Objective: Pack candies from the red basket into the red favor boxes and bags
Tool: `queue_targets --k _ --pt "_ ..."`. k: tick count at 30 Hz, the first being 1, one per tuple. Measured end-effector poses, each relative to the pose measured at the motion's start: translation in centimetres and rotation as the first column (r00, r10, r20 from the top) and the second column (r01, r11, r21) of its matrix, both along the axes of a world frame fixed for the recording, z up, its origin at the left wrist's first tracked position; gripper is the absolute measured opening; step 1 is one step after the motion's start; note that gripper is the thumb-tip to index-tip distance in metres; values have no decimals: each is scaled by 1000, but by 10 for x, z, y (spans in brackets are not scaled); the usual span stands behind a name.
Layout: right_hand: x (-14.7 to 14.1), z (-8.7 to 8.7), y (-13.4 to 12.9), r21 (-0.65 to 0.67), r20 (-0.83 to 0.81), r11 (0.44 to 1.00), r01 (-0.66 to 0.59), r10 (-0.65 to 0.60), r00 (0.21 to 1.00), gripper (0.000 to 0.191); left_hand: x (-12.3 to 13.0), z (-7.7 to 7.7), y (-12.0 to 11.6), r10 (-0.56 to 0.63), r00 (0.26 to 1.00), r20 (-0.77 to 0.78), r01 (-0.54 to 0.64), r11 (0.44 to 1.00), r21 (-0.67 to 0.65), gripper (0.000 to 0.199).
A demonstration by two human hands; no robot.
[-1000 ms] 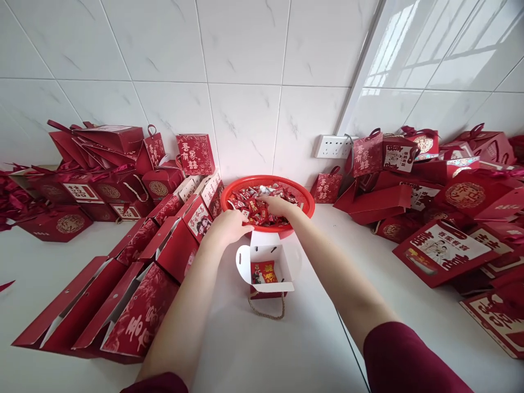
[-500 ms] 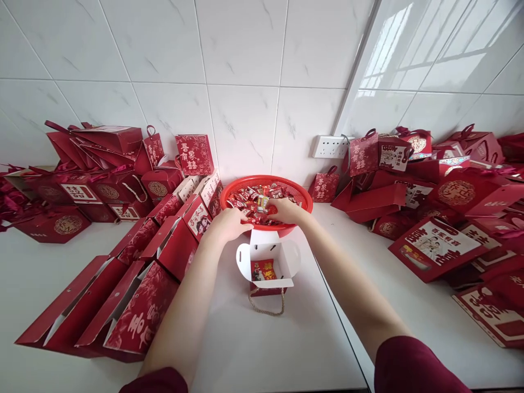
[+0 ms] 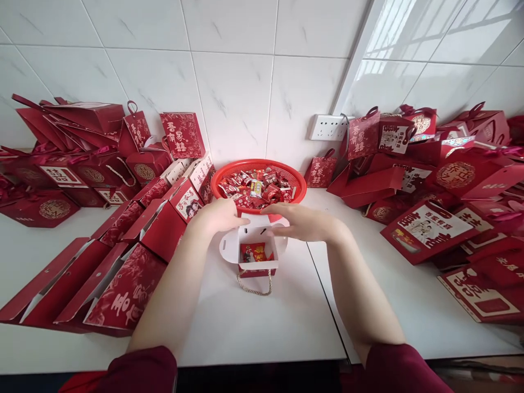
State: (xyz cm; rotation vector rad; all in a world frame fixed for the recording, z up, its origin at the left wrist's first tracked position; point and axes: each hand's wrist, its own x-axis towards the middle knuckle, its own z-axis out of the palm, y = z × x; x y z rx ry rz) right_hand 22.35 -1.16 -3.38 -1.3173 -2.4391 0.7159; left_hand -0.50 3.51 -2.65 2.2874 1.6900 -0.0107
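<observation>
A small box (image 3: 257,272) with a white inside and a rope handle stands with its flaps up in the middle of the table, red packets (image 3: 256,252) inside it. Behind it is a red plastic basket (image 3: 301,188) of wrapped sweets (image 3: 256,188). My left hand (image 3: 219,215) is at the box's back left, by the basket's front rim; its fingers are partly hidden and what they hold, if anything, does not show. Over the box's back right flap my right hand (image 3: 305,221) is spread with fingers apart, and nothing shows in it.
Rows of open red boxes (image 3: 126,289) stand on the left, with closed gift boxes (image 3: 57,207) behind them. More red boxes (image 3: 429,232) are piled on the right. A white socket strip (image 3: 327,127) is on the tiled wall.
My right hand has come out of the basket of sweets, back toward me and over the box. My left hand has moved slightly nearer the box. The view has tilted down.
</observation>
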Motion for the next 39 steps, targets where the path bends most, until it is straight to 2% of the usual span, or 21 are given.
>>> queue_targets --k 2,6,8,10,12,13,15,17,19,22,24,28,32,34,37,39 --pt "8 2 1 17 33 999 48 -49 998 45 -1 -4 3 -4 1000 -16 3 1000 -14 41" --pt "28 6 4 -33 113 994 105 -100 989 31 -4 -6 6 -31 999 -8 31 998 -58 38" --pt "31 5 10 68 114 980 188 -195 974 27 -5 -6 8 -42 999 22 42 999 -1 33" --pt "26 -1 22 181 107 943 279 -301 948 31 -6 -8 11 -37 996 77 29 995 96 29" --pt "12 -9 42 193 158 924 329 -361 919 39 -7 -13 16 -5 988 156 -26 980 198 24" --pt "2 -14 54 150 226 931 334 -361 905 43 -7 -16 19 16 981 191 -63 969 240 22" --pt "-17 -21 80 37 298 964 262 -261 918 37 -7 -24 26 43 972 230 -110 951 290 21" --pt "-34 -23 105 -123 334 983 135 -88 939 24 -8 -32 32 35 972 232 -107 947 302 16" --pt "-45 -24 126 -269 329 963 13 79 941 19 -10 -36 37 14 973 228 -83 952 295 12" --pt "-53 -27 148 -374 310 924 -77 202 929 33 -13 -37 40 -22 976 217 -39 961 275 15" --pt "-54 -34 157 -354 315 933 -71 190 930 47 -14 -36 40 -53 976 213 -4 967 254 18" --pt "-52 -50 167 -227 346 974 18 63 936 68 -16 -34 41 -86 974 210 37 973 227 17" --pt "-49 -57 168 -240 372 971 -16 107 922 61 -16 -36 43 -102 972 213 56 975 214 18" --pt "-50 -58 167 -241 383 970 -44 137 914 63 -16 -39 43 -123 969 216 78 976 204 25" --pt "-56 -61 165 -204 415 978 -40 123 901 64 -15 -43 46 -142 968 208 101 976 193 38" --pt "-59 -62 164 -171 431 985 -26 98 897 57 -14 -45 47 -149 969 199 111 976 189 41"
